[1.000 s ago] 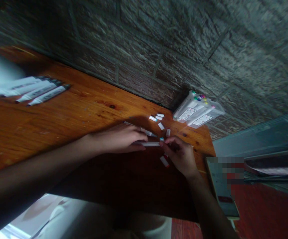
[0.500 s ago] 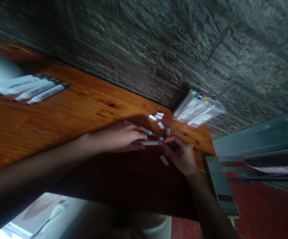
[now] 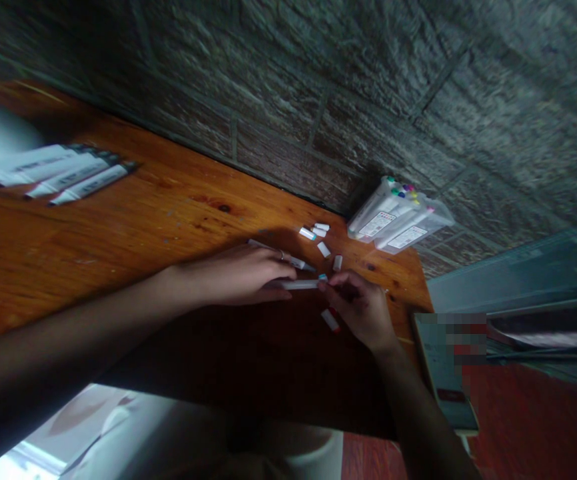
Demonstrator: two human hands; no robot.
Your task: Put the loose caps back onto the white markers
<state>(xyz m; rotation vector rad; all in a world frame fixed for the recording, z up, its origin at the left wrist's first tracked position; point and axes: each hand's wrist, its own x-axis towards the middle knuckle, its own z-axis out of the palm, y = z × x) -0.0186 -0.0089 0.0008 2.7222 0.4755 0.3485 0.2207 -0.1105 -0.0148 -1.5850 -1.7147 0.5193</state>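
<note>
My left hand (image 3: 238, 275) lies on the wooden table (image 3: 118, 227), its fingers closed round a white marker (image 3: 301, 285) that points right. At that marker's right end, my right hand (image 3: 361, 308) pinches a small teal-tipped cap (image 3: 323, 277). A second white marker (image 3: 293, 262) lies just behind my left fingers. Several loose white caps (image 3: 318, 235) are scattered on the table beyond both hands. A red-tipped cap (image 3: 329, 321) lies beside my right hand.
A clear plastic case of markers (image 3: 398, 217) leans against the stone wall at the table's far right corner. Several white markers (image 3: 68, 175) lie in a row at the far left. A book (image 3: 443, 387) sits off the table's right edge.
Both hands hold almost the same pose; the view has drifted slightly, and the right fingers sit a little closer on the marker's end.
</note>
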